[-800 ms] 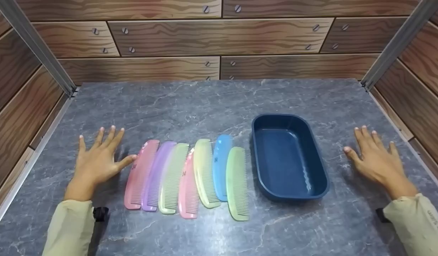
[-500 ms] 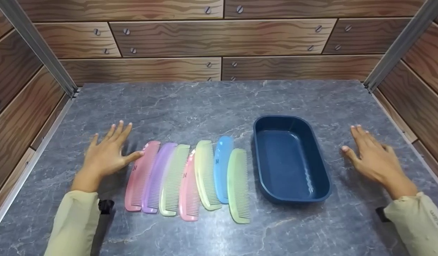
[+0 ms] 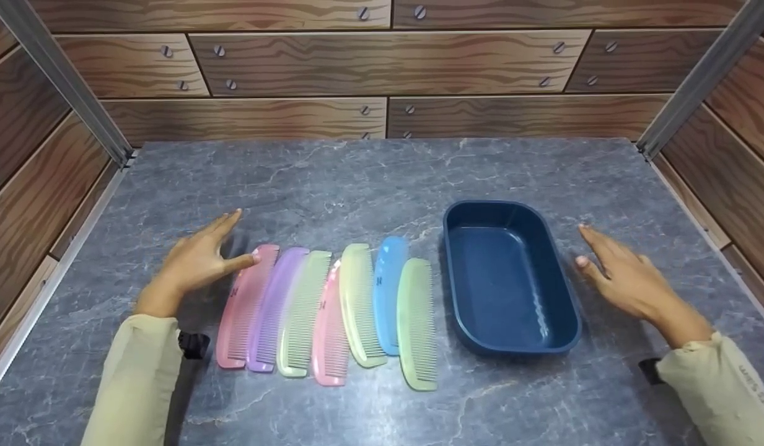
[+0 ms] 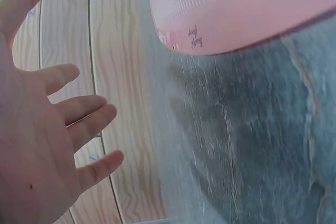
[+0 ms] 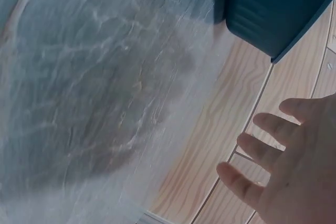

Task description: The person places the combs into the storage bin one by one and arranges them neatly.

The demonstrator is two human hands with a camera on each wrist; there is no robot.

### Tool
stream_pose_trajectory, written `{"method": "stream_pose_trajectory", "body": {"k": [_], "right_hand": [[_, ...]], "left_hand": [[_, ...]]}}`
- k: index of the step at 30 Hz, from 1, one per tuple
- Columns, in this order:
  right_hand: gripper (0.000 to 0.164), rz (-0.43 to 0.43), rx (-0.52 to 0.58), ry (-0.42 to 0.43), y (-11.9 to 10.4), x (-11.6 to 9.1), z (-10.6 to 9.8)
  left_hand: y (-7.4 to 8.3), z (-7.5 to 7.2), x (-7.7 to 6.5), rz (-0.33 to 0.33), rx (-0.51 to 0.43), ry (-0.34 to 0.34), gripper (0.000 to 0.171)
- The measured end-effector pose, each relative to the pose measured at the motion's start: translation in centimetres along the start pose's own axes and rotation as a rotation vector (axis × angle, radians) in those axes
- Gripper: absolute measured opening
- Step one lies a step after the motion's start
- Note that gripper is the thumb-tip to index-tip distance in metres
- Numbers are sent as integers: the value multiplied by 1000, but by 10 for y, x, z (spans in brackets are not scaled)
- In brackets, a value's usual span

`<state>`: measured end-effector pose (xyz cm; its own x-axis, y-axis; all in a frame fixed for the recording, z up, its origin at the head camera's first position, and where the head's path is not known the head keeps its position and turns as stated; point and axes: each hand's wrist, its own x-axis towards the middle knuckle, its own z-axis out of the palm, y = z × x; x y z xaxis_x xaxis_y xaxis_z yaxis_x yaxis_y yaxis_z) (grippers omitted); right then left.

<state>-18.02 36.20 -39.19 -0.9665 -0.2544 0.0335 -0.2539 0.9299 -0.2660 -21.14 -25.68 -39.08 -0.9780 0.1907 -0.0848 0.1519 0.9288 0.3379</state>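
Note:
A row of several combs lies on the table. At its left end is a pink comb [image 3: 240, 316], with a purple comb [image 3: 271, 310] beside it. A blue comb [image 3: 388, 291] and a green comb [image 3: 414, 325] finish the right end. My left hand [image 3: 196, 263] has its fingers extended, the thumb overlapping the top of the pink comb in the head view. In the left wrist view that hand [image 4: 37, 140] holds nothing, and the pink comb [image 4: 236, 19] shows lettering. My right hand [image 3: 629, 282], fingers straight and holding nothing, is just right of the navy plastic tub [image 3: 493, 279].
Between the end combs lie a light green comb [image 3: 302, 316], another pink comb [image 3: 329, 328] and a yellow comb [image 3: 357, 303]. The grey marbled table [image 3: 295, 186] is bounded by wood-patterned walls [image 3: 388, 62] and metal corner posts [image 3: 72, 80].
My left hand has moved right and turned sideways, its thumb now over the pink comb. My right hand has shifted left toward the tub. Combs and tub stay where they were.

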Motion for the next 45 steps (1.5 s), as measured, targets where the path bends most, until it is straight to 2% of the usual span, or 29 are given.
{"method": "stream_pose_trajectory", "body": {"k": [8,19,29,40,45], "right_hand": [[47,-110,141,34,-2,1,6],[52,-181,257,-12,0,-2,16],[58,-157,335,-79,1,-1,21],[58,-158,438,-83,2,-2,26],[58,-149,446,-78,1,-1,26]], "left_hand": [[-3,2,5,-31,-104,-48,97],[-7,5,11,-1,-206,-101,92],[-8,8,15,40,-298,-148,87],[-9,13,24,73,-284,-157,78],[-9,17,26,80,-286,-159,74]]}}
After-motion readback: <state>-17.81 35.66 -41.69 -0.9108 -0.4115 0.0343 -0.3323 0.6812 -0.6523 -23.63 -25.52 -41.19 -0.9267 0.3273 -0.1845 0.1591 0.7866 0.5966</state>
